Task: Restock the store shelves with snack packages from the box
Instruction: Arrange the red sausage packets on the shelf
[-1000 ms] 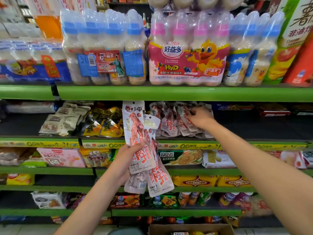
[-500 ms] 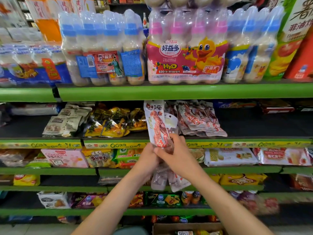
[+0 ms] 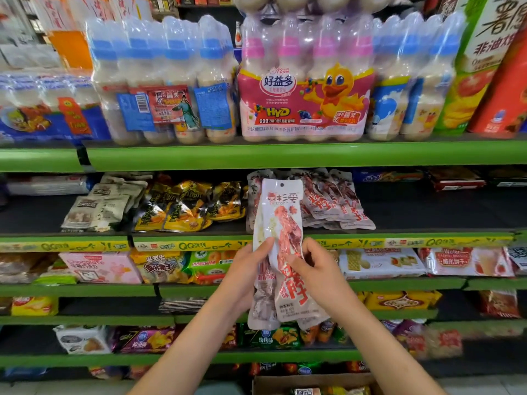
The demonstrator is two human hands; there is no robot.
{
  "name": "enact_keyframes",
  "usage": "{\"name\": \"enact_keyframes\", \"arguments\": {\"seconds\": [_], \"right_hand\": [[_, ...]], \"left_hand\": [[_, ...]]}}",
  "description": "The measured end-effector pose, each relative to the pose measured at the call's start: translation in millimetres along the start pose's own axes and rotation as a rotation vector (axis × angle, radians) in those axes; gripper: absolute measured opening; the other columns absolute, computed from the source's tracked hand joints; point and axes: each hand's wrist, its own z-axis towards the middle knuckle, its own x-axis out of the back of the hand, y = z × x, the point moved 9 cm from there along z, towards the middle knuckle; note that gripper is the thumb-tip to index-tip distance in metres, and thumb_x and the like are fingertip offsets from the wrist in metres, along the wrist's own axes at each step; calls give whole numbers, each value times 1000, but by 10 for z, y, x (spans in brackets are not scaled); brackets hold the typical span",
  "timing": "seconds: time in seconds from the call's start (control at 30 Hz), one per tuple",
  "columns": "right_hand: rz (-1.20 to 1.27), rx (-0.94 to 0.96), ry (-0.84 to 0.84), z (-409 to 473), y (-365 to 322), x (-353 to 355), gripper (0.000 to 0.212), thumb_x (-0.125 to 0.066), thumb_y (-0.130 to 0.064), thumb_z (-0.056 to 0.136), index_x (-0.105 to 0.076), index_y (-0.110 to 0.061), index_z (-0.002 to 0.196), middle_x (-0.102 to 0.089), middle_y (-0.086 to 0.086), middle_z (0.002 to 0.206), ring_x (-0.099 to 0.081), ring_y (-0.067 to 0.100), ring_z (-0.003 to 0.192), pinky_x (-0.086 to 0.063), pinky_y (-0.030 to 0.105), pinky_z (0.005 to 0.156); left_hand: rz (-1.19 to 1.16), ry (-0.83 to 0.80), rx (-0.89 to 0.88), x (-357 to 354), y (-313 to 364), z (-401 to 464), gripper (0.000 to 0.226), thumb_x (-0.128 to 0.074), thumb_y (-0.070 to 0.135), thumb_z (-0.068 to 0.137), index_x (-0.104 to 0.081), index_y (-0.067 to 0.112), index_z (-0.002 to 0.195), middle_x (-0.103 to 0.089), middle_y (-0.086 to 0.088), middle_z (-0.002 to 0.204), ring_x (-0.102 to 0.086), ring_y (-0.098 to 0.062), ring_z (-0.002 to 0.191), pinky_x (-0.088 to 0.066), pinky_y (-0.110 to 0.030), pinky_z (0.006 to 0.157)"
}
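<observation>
- The green-edged shelves (image 3: 285, 155) fill the view in tiers, each carrying packaged goods.
- On the top tier stand shrink-wrapped packs of milky drink bottles: a blue-capped pack (image 3: 162, 81) on the left and a pink pack with a yellow duck (image 3: 305, 89) just beside it at centre.
- On the second tier lie pale packets (image 3: 102, 206) at left, yellow-and-black packets (image 3: 188, 209) next to them, and a fanned stack of white-and-red snack packages (image 3: 333, 203) right of centre.
- A cardboard box (image 3: 313, 384) sits at the bottom edge, below the arms, with a few packets showing inside.
- A handful of white-and-red snack packages (image 3: 285, 252), upright, is held in front of the second and third tiers, its top overlapping the stack on the shelf.
- The left hand (image 3: 245, 277) is curled round the bundle from the left, thumb across the front.
- The right hand (image 3: 319, 272) pinches the front package, fingers bent onto its face.
</observation>
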Motion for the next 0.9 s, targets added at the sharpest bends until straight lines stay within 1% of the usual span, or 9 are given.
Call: {"name": "enact_keyframes", "arguments": {"seconds": [0.07,0.17,0.23,0.27,0.4,0.57,0.73,0.83,0.9], "right_hand": [[106,-16,42,-50,76,101,24,-62,-24,97,-47,-14,81,-54,13,76,-52,18,67,-45,41,64],[169,-35,90,-129,184,248,25,-64,-26,95,-48,-10,85,-55,33,91,-57,37,72,-50,62,73],[179,-47,118,-181,236,332,25,-65,-28,95,-50,-10,87,-54,35,96,-57,49,80,-49,66,79],[175,-51,131,-207,257,372,25,-65,-29,95,-50,-11,86,-54,33,96,-57,49,81,-48,67,79],[133,-35,141,-280,268,476,24,-64,-28,95,-49,-14,83,-53,31,93,-55,40,76,-49,64,76],[119,-10,126,-292,216,475,25,-64,-22,95,-47,-18,78,-48,27,84,-47,23,71,-42,43,68],[152,-38,139,-318,262,486,26,-64,-23,96,-49,-22,75,-50,26,85,-48,22,70,-42,41,67],[190,-40,144,-316,271,493,24,-64,-22,96,-52,-22,75,-57,21,84,-53,21,72,-45,40,70],[212,-50,141,-307,290,487,28,-65,-22,96,-53,-28,71,-58,6,75,-53,16,70,-44,36,70]], "left_hand": [[-14,-37,-26,-6,57,-14,40,-68,30,91,-67,5,123,-71,-22,120,-70,-38,108,-60,-45,81],[46,-48,-60,25,112,-23,38,-67,29,92,-66,8,125,-70,-19,122,-69,-37,112,-56,-52,94],[78,-39,-71,60,141,-19,41,-66,30,93,-62,9,129,-71,-17,122,-68,-36,113,-51,-55,99],[87,-34,-76,82,157,-14,41,-65,30,94,-62,10,129,-71,-16,123,-68,-35,113,-51,-55,100],[119,-12,-99,154,207,-12,34,-61,28,98,-63,12,129,-71,-15,123,-68,-35,114,-49,-58,103],[121,-21,-101,145,218,-5,32,-61,26,98,-64,13,127,-72,-16,121,-69,-36,112,-51,-58,99],[122,-36,-106,120,219,-3,36,-65,27,95,-64,13,127,-72,-15,121,-69,-34,111,-55,-52,94],[148,-34,-111,106,246,0,36,-65,29,93,-65,14,126,-72,-13,121,-69,-33,112,-55,-50,93],[155,-24,-115,97,267,-2,38,-66,30,91,-66,13,125,-73,-13,120,-69,-34,111,-54,-50,94]]}}
